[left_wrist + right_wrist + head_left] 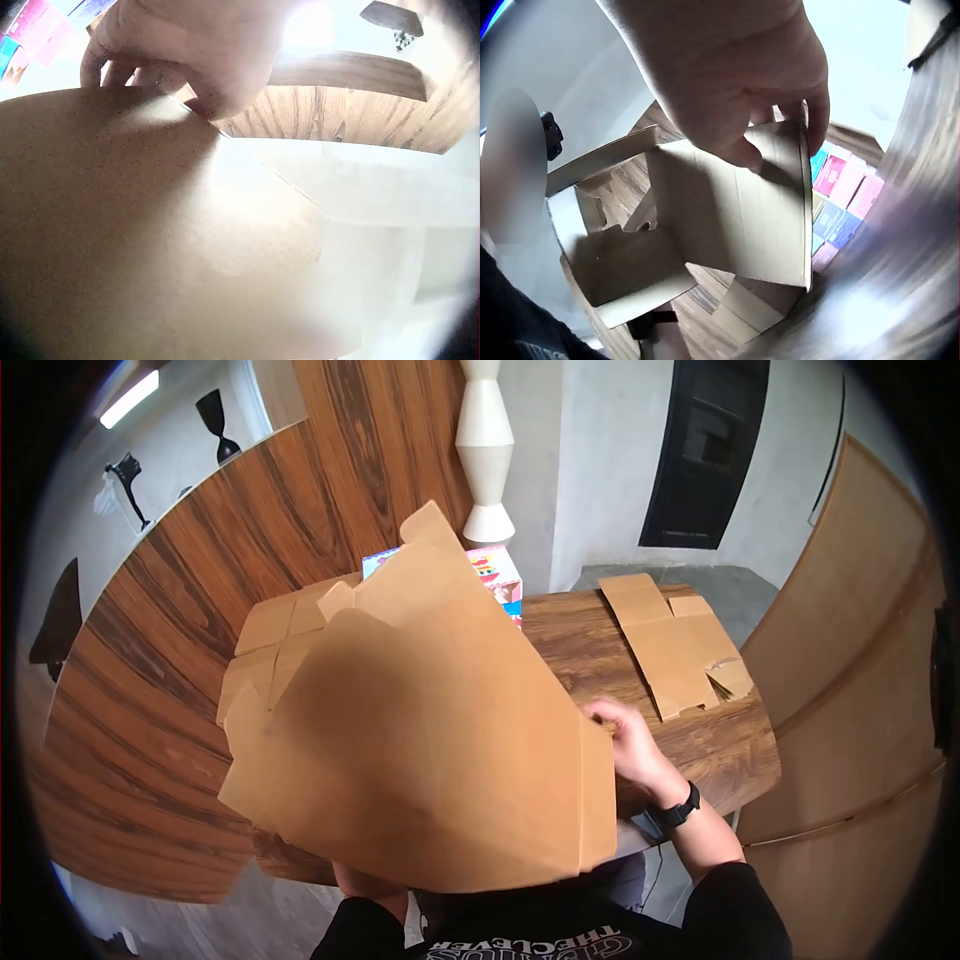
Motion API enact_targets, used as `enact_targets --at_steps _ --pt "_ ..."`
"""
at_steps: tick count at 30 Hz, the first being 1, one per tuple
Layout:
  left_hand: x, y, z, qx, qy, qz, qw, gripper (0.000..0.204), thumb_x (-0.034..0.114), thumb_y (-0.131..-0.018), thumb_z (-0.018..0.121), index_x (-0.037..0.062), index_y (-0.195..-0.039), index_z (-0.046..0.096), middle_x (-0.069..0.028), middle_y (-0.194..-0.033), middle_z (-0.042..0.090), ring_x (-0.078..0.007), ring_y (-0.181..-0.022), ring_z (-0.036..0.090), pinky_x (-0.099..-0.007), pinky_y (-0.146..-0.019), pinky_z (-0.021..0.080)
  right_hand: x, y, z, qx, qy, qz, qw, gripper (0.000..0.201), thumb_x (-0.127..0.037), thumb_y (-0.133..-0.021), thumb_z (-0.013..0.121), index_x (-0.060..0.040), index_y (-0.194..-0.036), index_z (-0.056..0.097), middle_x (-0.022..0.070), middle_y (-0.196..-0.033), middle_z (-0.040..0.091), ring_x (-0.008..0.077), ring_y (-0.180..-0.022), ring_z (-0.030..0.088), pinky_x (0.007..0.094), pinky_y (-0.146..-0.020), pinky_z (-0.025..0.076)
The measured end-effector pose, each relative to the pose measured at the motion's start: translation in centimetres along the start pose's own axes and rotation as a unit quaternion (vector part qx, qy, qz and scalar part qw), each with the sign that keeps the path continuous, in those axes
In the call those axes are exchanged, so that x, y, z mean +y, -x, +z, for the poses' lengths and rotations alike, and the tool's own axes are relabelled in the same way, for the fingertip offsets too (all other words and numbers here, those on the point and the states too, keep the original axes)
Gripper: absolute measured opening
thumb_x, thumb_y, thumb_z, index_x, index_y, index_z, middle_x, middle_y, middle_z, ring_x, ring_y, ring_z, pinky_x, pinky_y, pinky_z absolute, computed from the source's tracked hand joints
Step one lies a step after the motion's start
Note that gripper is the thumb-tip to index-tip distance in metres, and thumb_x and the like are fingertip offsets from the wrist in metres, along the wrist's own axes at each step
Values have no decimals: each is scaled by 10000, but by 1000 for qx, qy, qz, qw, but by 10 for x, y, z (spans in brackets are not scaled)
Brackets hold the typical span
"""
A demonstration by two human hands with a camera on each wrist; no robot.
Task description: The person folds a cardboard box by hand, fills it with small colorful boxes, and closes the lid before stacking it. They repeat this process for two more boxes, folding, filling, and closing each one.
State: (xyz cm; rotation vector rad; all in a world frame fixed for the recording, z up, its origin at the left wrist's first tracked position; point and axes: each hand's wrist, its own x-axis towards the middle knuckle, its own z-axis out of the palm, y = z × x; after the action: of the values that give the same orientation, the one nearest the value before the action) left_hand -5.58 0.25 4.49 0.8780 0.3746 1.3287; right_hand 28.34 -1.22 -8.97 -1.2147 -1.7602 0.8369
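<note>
A large brown cardboard box (430,710), partly unfolded, is held up in front of the body and fills the middle of the head view. My right hand (630,745), with a black band on its wrist, grips the right edge. In the right wrist view that hand (750,82) pinches a panel between thumb and fingers, and the box's inner walls and flaps (720,202) stand apart with gaps between them. My left hand (184,60) holds another edge of the cardboard in the left wrist view; the head view hides it behind the sheet.
Folded cardboard (685,645) lies on the right of the wooden table (580,645), and more cardboard (275,630) lies at the left. Colourful boxes (497,572) stand at the back, near a white column (486,450). A curved wooden partition (190,660) borders the left.
</note>
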Motion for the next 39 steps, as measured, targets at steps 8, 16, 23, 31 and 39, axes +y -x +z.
enact_targets --at_steps 8,16,23,31,39 --pt "-33 -14 -25 -177 -233 -84 953 463 95 -1026 555 -42 -1446 695 -115 -1362 740 -189 -1284 668 -325 -1118 498 34 -30 4 143 125 -130 973 305 60 -843 778 -80 -1112 811 128 -1447 672 366 -1355 603 454 -1128 523" --pt "-110 -35 -79 -172 -408 -77 893 443 -51 -1040 532 -3 -1445 706 -93 -1449 718 -144 -1297 640 -315 -1127 483 60 -5 -26 171 40 -12 984 384 84 -970 522 2 -1278 736 169 -1440 668 321 -1257 670 412 -1025 551" --pt "-115 -36 -99 -120 -362 -69 922 540 -78 -990 521 37 -1493 678 -32 -1381 736 -92 -1177 644 -257 -1019 502 -40 49 -24 41 74 -180 980 932 -753 -933 680 7 -1471 643 220 -1440 633 369 -1272 597 486 -1060 486" --pt "-102 -25 -94 -123 -272 -165 940 658 -36 -930 457 16 -1571 595 -53 -1429 682 -113 -1256 612 -272 -1067 475 -87 45 8 -25 165 -151 974 459 -100 -780 900 -182 -1208 757 183 -1543 551 414 -1322 552 479 -1010 530" --pt "-129 -15 -123 -178 -105 17 978 204 -49 -1059 410 36 -1234 474 -303 -1567 574 -346 -1490 542 -475 -1208 438 -56 71 17 39 199 -240 950 155 -237 -891 758 -154 -990 673 122 -1389 715 429 -1259 627 543 -988 527"
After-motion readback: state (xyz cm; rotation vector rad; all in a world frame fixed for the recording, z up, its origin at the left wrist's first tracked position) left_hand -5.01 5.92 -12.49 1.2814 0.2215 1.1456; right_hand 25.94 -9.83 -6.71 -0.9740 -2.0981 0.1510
